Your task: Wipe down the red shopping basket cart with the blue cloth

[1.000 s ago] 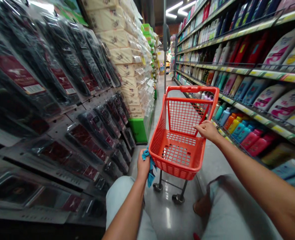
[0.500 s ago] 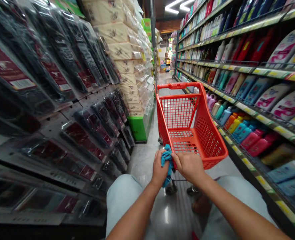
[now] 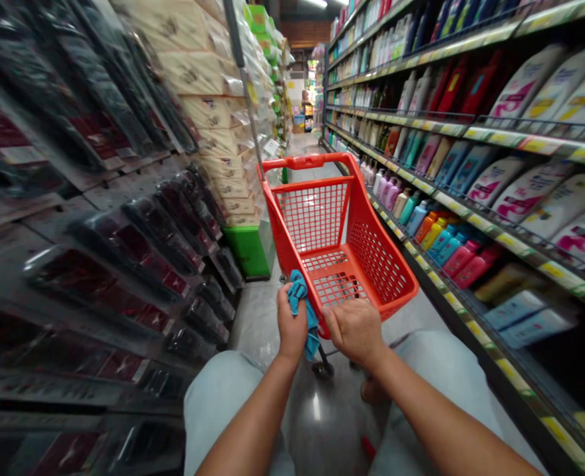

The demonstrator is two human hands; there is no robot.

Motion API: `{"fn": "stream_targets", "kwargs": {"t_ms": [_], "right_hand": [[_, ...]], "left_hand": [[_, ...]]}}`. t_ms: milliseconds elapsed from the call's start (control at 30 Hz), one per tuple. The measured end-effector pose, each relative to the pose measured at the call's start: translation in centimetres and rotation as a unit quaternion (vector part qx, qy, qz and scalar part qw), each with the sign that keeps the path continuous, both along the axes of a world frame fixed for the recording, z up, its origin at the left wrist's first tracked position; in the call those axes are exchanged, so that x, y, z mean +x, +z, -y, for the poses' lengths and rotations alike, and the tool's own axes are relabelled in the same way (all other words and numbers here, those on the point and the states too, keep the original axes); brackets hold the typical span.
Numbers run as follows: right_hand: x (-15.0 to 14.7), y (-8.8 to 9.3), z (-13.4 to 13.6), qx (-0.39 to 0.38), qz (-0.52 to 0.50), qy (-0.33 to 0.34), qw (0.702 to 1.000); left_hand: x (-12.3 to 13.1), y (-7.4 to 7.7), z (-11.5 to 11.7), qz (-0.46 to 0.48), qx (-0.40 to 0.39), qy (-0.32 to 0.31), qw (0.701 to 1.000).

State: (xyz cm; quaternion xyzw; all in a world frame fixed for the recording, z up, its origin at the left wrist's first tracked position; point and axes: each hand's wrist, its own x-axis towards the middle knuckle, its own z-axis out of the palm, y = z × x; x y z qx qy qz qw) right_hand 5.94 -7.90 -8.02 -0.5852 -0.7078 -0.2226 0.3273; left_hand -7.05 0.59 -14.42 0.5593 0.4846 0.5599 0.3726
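Note:
A red plastic shopping cart (image 3: 386,264) stands in front of my knees in the aisle, its basket holding nothing that I can see. My right hand (image 3: 355,330) is closed over the cart's near rim. Just to the left, my left hand (image 3: 291,324) is closed around a crumpled blue cloth (image 3: 312,330), which hangs down beside the cart's near left corner. Whether the left fingers also touch the cart is hidden by the cloth. A dark caster wheel (image 3: 322,369) shows below the near end.
Shelves of shampoo bottles (image 3: 500,185) line the right side. Packaged dark goods (image 3: 163,225) hang on a rack to the left, blurred. Beyond them rise stacked tissue packs (image 3: 223,139) on a green base (image 3: 247,248). A thin pole (image 3: 250,106) rises at the cart's far left corner.
The cart and both hands sit further left in view, and more of the right-hand shelves shows. The left hand with the cloth has shifted slightly away from the right hand.

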Motion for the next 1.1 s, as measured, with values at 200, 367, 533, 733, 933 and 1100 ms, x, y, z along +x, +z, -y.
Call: {"fn": "stream_targets", "kwargs": {"t_ms": [200, 367, 533, 733, 933, 1100], "right_hand": [[0.5, 0.0, -0.6, 0.007, 0.004, 0.01, 1.0], [1.2, -0.5, -1.2, -0.023, 0.02, 0.02, 0.999], [1.5, -0.8, -1.6, -0.013, 0.022, 0.024, 0.999], [1.5, -0.9, -2.0, 0.032, 0.01, 0.019, 0.999], [1.1, -1.2, -2.4, 0.04, 0.0, 0.015, 0.999], [1.0, -1.3, -2.7, -0.001, 0.012, 0.012, 1.0]], "left_hand": [[-0.1, 0.7, -0.1, -0.012, -0.032, 0.003, 0.999], [-0.1, 1.7, -0.1, -0.046, 0.025, 0.017, 0.999], [0.0, 0.6, -1.2, -0.063, 0.023, 0.061, 0.996], [-0.1, 0.3, -2.0, -0.095, 0.016, 0.061, 0.993], [0.1, 0.9, -3.9, -0.131, 0.03, 0.096, 0.986], [0.2, -0.1, -3.0, -0.136, -0.046, 0.065, 0.987]]}}
